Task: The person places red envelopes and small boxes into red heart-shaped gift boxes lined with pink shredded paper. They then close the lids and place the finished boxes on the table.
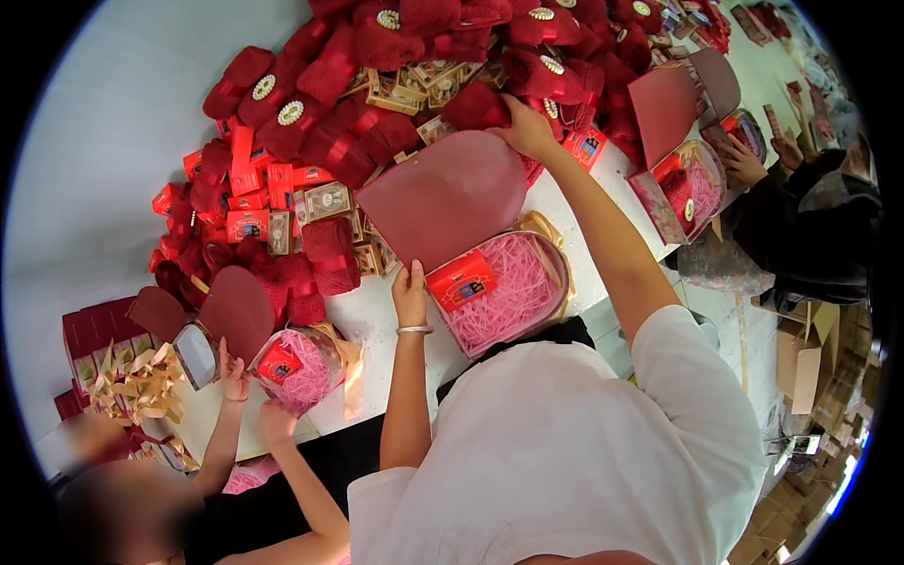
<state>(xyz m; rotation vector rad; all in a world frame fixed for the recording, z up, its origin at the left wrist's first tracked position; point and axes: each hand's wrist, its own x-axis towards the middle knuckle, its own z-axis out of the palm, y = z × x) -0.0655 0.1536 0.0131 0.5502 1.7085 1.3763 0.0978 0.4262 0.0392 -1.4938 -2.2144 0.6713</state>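
In front of me stands a gift box with a rounded end (558, 304), its dark red lid (452, 191) swung up. Inside lie pink shredded paper (503, 282) and a small red printed carton (461, 280) at the left. My left hand (409, 293), a bangle on its wrist, is at the box's left corner by the lid's lower edge; its fingertips are partly hidden. Beyond the lid's rounded end, my right hand (526, 127) reaches to a rolled dark red towel (477, 106) in the pile, fingers on its right side; whether it grips the towel is unclear.
Rolled towels with pearl-rimmed ornaments (291, 113), red cartons (247, 226) and gold boxes (328, 200) are heaped beyond. At the left, a co-worker's hands (235, 374) are beside another open box (304, 374) near gold ribbons (134, 385). Another person works at the right near an open box (653, 205).
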